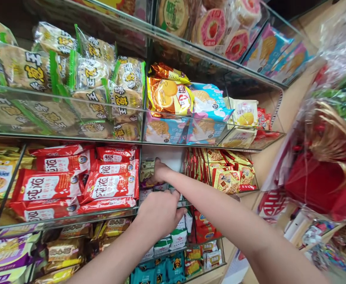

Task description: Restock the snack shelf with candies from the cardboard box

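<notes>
My right hand (pixel 161 172) reaches into a shelf compartment at the centre, its thumb and fingers closed on a small dark green and gold snack packet (pixel 147 170). Part of that packet is hidden by the fingers. Just below and in front, my left hand (pixel 160 211) is closed at the compartment's front edge, knuckles up and fingers curled. What its fingers hold, if anything, is hidden. Pale wrapped packets (pixel 145 194) show between the two hands. Red and white biscuit packets (pixel 110 185) lie in the compartment to the left, and yellow and red packets (pixel 226 179) to the right.
Clear glass fronts and dividers (pixel 102 136) edge the shelves. Above sit green-edged wrapped cakes (pixel 91 75), an orange packet (pixel 170 96) and blue biscuit packets (pixel 210 98). Below lie teal packets (pixel 158 272) and brown-gold packets (pixel 63 250). Plastic-wrapped red goods (pixel 318 185) hang at right.
</notes>
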A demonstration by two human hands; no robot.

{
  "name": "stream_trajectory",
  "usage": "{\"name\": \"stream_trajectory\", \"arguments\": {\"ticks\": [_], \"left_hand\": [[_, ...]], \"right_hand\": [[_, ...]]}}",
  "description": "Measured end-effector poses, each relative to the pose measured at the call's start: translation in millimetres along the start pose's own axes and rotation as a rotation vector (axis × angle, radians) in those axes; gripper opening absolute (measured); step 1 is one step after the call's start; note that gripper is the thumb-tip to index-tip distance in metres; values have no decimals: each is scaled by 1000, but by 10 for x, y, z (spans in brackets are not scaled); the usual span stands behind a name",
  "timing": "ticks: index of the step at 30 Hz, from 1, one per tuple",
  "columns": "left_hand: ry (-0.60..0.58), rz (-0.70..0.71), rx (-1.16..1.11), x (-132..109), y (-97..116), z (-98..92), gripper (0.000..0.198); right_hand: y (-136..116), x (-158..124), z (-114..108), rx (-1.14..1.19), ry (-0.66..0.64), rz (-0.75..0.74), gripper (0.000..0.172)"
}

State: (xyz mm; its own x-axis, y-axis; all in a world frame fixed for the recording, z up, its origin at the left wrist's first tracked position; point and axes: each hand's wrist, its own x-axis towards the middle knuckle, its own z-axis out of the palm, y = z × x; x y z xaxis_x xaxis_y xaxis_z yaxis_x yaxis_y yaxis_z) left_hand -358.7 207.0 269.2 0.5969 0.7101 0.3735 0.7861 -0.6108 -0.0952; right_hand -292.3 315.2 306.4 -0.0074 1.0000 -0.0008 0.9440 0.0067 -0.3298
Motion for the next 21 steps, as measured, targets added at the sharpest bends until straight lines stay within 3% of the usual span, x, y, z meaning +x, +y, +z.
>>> {"name": "stream_trajectory", "arguments": {"ticks": [4, 8, 12, 16, 19, 21], "left_hand": [[-14, -10, -5, 8, 15, -9, 37], [-28, -15, -1, 29, 19, -1, 37], [-18, -10, 10, 37, 6, 10, 35], [3, -4, 34, 11, 4, -15, 34], [17, 19, 50, -19, 0, -29, 35], [27, 40, 59, -25, -9, -23, 34]], "right_hand": [[-3, 8, -1, 91, -59, 19, 91], [19, -22, 13, 11, -17, 7, 102], [13, -2, 55, -55, -16, -64, 96], [10, 54, 54, -132, -51, -91, 103], [19, 10, -84, -114, 27, -135, 96], [73, -157, -249, -85, 137, -182, 80]]}}
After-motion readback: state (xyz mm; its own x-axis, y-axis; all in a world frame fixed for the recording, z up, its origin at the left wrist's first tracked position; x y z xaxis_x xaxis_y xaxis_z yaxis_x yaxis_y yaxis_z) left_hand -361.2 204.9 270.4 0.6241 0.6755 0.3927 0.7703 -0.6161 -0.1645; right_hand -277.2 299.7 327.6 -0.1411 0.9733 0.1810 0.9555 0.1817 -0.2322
